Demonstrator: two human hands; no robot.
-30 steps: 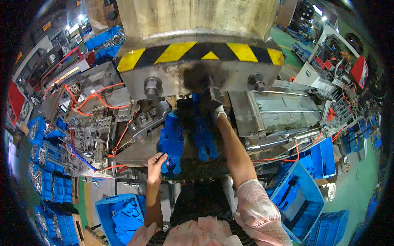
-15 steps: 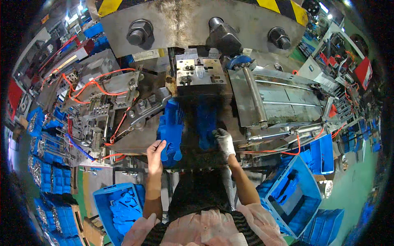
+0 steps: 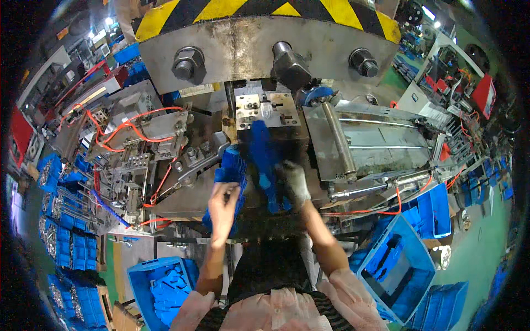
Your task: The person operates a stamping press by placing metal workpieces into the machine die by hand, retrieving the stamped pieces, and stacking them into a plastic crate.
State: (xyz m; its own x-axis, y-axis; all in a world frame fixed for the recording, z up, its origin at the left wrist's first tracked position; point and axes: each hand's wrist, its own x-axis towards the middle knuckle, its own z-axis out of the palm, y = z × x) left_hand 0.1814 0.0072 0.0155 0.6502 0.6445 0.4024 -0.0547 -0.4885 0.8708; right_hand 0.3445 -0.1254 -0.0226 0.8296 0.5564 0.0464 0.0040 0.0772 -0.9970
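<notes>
Press (image 3: 265, 49) overhead: grey steel block with three big bolts under a yellow-and-black striped band, filling the upper middle of the view. Below it, grey die block (image 3: 269, 110) with its small fixture plate, set on the machine counter (image 3: 375, 138). Blue bin (image 3: 406, 276) at lower right and a second blue bin (image 3: 165, 284) at lower left, both holding blue pieces. Between the hands, blue plastic parts (image 3: 259, 160) stacked just in front of the die block, long axis running away from the body toward the press, far ends pointing at the fixture; motion blur hides exact outlines. Right hand (image 3: 292, 185), gloved, closed on the right-hand blue part, near its close end. Left hand (image 3: 223, 204), bare, fingers curled against the left-hand stack; firm clamp or mere touch cannot be told. Step judged: feeding or pulling a piece at the die, mid-handling. Next move judged to call for keeping the part aligned along that axis and both hands out from beneath the press.
</notes>
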